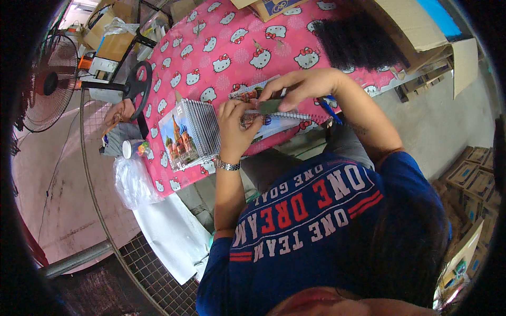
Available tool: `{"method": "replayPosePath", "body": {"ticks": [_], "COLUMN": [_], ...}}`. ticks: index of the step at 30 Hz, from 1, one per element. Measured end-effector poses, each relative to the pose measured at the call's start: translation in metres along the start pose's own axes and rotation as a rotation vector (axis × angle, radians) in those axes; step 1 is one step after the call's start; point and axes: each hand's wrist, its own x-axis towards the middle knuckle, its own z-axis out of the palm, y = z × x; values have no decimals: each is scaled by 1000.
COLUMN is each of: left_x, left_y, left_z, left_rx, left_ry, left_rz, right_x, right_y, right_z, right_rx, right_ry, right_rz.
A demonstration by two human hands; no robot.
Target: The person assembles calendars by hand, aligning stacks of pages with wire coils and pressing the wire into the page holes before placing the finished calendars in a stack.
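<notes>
My left hand (237, 126), with a metal watch at its wrist, is closed on the near end of a spiral-bound notebook (271, 125) that lies at the table's front edge. A thin wire coil (311, 117) runs along the notebook's edge and sticks out past it to the right. Above the coil, my right hand (308, 87) pinches a small dark green flat piece (270, 107); its exact kind is unclear. Left of my left hand stands a stack of spiral notebooks (182, 139) with a colourful domed-building cover. Blue-handled pliers (331, 109) are near my right forearm.
A pink patterned cloth covers the table (226, 39). A bundle of black coils (353, 45) lies at the far right beside an opened cardboard box (411, 23). A fan (50, 81) stands at left. A plastic bag (134, 181) hangs by the table's left corner.
</notes>
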Motion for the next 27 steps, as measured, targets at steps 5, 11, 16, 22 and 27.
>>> {"method": "replayPosePath", "body": {"ticks": [5,11,16,22,27], "left_x": [-5,-12,-14,-11,-10], "left_y": [-6,-19,-24,-31,-31], "left_z": [-4,-14,-12,-7,-3], "left_rx": [21,-77,-206,-260,-337], "left_ry": [4,69,13,20,4], "left_rz": [-89,-166,-272,-190,-190], "right_x": [7,19,31,34,32], "right_y": [-9,-1,4,0,6], "right_z": [-3,-4,-5,-10,-8], "right_rx": [-48,169,-144,-185,-139], "right_ry": [-7,-39,4,-51,-26], "right_rz": [61,15,69,76,65]}}
